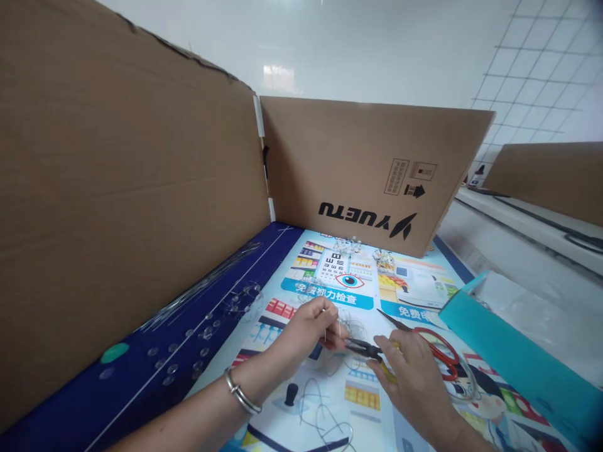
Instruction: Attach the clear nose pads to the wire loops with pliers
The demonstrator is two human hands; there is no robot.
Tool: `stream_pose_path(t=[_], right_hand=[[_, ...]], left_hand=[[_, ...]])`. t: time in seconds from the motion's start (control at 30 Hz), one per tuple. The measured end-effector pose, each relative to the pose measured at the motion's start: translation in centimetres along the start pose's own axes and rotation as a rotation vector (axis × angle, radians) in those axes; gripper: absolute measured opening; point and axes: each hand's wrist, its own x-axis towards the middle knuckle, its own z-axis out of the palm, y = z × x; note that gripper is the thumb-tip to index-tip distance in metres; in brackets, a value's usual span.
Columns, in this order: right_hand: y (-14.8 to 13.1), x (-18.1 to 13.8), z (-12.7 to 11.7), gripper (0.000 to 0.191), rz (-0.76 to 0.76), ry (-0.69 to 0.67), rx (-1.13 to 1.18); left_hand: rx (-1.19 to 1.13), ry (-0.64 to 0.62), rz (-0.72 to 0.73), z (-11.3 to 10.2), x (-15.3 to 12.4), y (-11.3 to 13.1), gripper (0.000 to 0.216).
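Apparently, thin wire (325, 334) sits mid-counter, pinched between the closed fingers of the left hand (315, 321), probably to steady it at the tips of the pliers (362, 348). The right hand's (414, 376) fingers are clamped on the yellow handles, seemingly for leverage. Scissors (426, 332) lie just right, within reach; clear beads (208, 333) sit left, on the counter (80, 408) near the cardboard (132, 157).

The left forearm (202, 407), as I see it from here, slants up and inward to a nearly straight wrist (277, 371), the left hand (313, 321) bunching its fingertips into a pinching grip; the right hand (411, 376), back turned upward, curls its fingers inward, the 2 hands near each other
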Motion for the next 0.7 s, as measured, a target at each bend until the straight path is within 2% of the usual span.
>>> stream_pose_path(t=[0.23,0.7], right_hand=[[0.33,-0.39,0.04,0.028,-0.111,0.065,-0.22],[0.35,-0.65,-0.37,0.037,-0.171,0.031,-0.271]], left_hand=[[0.028,-0.024,-0.041,-0.06,0.08,-0.19,0.026],[0.017,0.02,-0.17,0.44,0.0,0.07,0.026]])
